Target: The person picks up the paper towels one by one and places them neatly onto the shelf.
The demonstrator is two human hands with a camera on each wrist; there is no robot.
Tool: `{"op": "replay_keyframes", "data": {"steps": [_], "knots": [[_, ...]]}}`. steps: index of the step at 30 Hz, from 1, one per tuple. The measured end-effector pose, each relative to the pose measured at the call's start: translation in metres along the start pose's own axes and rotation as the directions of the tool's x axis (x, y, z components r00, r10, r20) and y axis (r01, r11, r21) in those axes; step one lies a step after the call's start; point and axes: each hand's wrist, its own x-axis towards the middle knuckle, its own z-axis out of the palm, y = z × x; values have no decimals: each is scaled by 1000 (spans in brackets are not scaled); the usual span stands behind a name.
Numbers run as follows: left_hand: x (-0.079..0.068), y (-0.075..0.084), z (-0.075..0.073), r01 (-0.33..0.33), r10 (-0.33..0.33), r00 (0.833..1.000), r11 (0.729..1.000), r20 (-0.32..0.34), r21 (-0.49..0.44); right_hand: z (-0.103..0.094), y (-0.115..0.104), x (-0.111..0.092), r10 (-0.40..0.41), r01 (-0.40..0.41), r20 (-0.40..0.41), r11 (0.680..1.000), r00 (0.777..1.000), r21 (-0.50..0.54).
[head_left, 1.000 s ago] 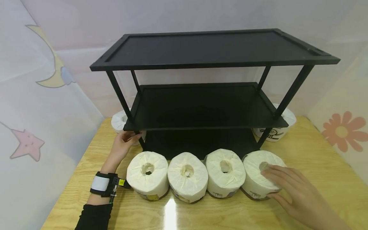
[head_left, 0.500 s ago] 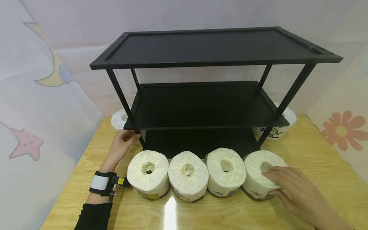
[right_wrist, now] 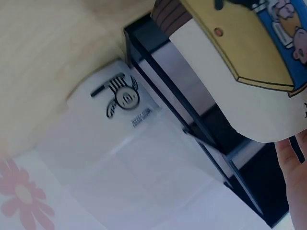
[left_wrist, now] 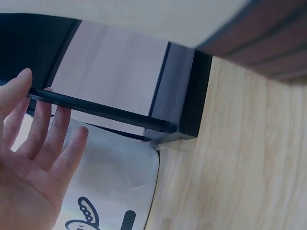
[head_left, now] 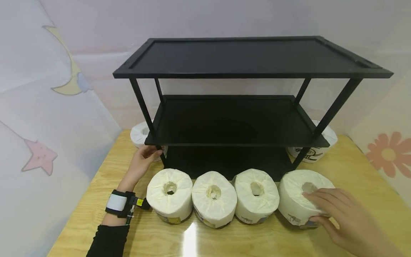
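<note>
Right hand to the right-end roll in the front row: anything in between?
Nothing visible. The right hand has its fingertips on top of the right-end roll and its thumb at the side. The neighbouring roll stands on the opposite side, out of the way.

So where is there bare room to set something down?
Free: the rack's top shelf, its middle shelf between the posts, and the table before the four-roll row. Crowded: left, where the left hand holds a front post beside a roll; front right, where the right hand grips the end roll.
</note>
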Motion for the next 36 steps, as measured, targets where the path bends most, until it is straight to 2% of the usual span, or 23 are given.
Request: {"op": "replay_keyframes", "data": {"steps": [6,13,16,21,29,31,36], "knots": [[1,-1,0,11,-11,1000,1000,0,6,-16,0,9,-21,20,-36,999,999,-40],[0,0,1,26,-26,1000,999,-7,27,-33,-2,16,-7,5,-29,996,1000,-84],[0,0,1,19,-18,1000,999,-14,26,-38,-1,22,-49,44,-92,997,995,-58],[0,0,1,-1,2,1000,1000,-16,24,-48,-2,36,-117,111,-194,993,974,-39],[1,0,2,-27,27,1000,999,-15,26,-60,1,47,-108,101,-227,994,968,-43],[1,3,2,-27,27,1000,999,-12,26,-61,3,49,-111,102,-229,993,967,-51],[-6,25,4,-27,27,1000,998,0,48,-64,5,52,-139,130,-264,990,954,-48]]}}
